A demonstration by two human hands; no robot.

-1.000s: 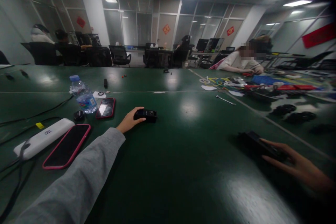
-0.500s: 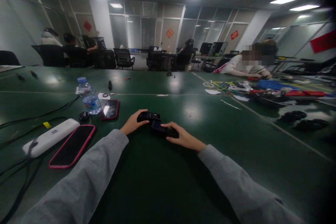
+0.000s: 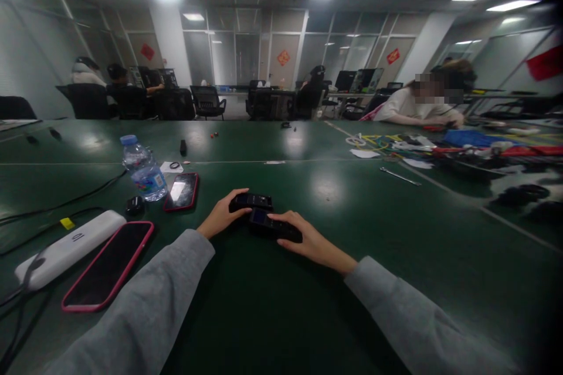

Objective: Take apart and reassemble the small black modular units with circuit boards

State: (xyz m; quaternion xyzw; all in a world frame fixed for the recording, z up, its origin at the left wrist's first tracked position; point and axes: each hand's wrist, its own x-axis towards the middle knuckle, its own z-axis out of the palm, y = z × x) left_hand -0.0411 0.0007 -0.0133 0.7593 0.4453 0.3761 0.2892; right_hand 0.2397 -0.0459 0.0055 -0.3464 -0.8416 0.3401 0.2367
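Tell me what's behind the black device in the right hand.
Behind the near device is a second black device, gripped by the left hand. The near one covers part of its front side, so whether the two touch cannot be told.

Black devices (image 3: 271, 227), green tabletop (image 3: 272, 299), grey sleeves (image 3: 158, 293)
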